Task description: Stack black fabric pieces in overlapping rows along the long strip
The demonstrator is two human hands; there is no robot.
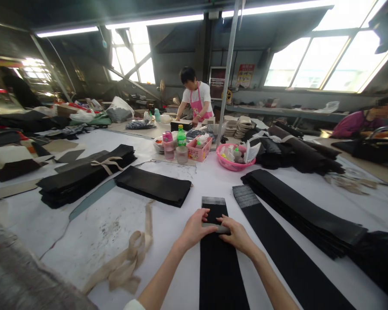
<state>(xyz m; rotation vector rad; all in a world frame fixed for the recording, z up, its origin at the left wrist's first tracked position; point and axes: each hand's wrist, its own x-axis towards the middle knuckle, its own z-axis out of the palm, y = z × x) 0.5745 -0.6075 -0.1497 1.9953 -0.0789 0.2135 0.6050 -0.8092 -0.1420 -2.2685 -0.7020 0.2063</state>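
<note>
A long black strip of sheet material runs away from me over the white table, with a pale grey band at its far end. Across it lies a narrow grey edge, curled up a little between my hands. My left hand pinches the left end of that edge between thumb and fingers. The right end is in the fingers of my right hand. Whether this edge belongs to a second strip on top or to a fold, I cannot tell. Another black strip with a grey-banded end lies slantwise to the right.
Stacks of black pieces lie at right, centre left and left, where one bundle is tied. A beige fabric band is heaped at left. Beyond stand a pink basin, bottles, a metal pole and a co-worker.
</note>
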